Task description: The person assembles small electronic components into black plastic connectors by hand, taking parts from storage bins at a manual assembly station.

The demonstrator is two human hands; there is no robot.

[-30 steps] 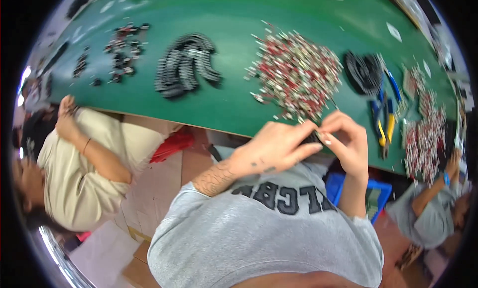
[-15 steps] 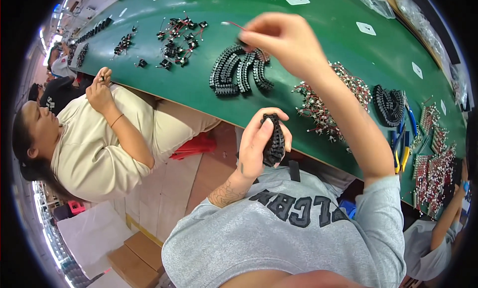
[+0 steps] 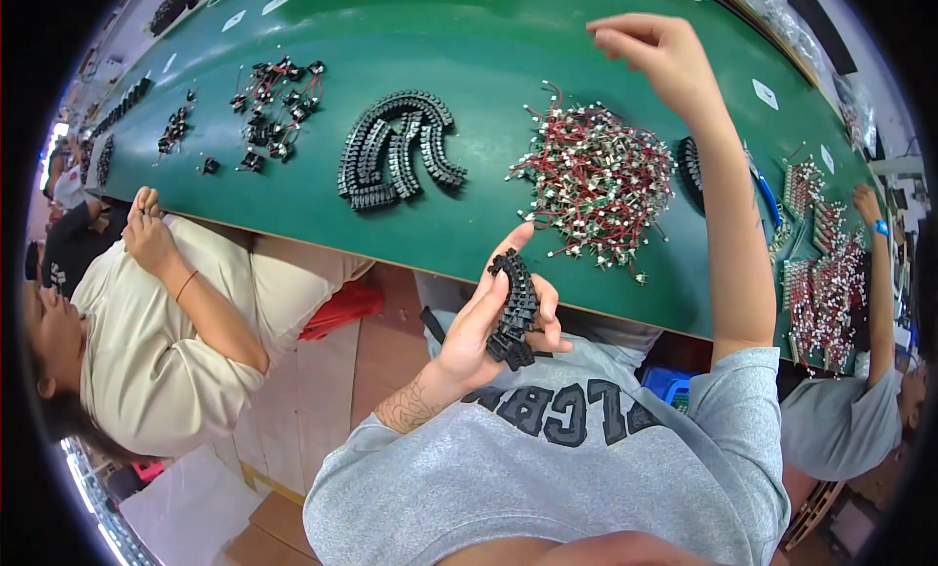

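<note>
My left hand, held low in front of my shirt, grips a curved strip of small black plastic parts between thumb and fingers. High over the far side of the table is my right hand, its fingertips drawn together in a pinch. Whatever it may hold is too small to see. Below it spreads a heap of short red wire leads with white connectors. Left of that heap, several curved strips of black parts lie nested on the green table.
Loose black parts with red wires lie farther left. Behind my right forearm are more black strips, blue-handled pliers and bundled red-and-white leads. A co-worker in a cream top sits at left; another person's arm reaches in at right.
My right hand has moved from over the black strips to above the wire heap's far side. The red lead beside it is no longer visible. My left fingers have spread somewhat around their strip.
</note>
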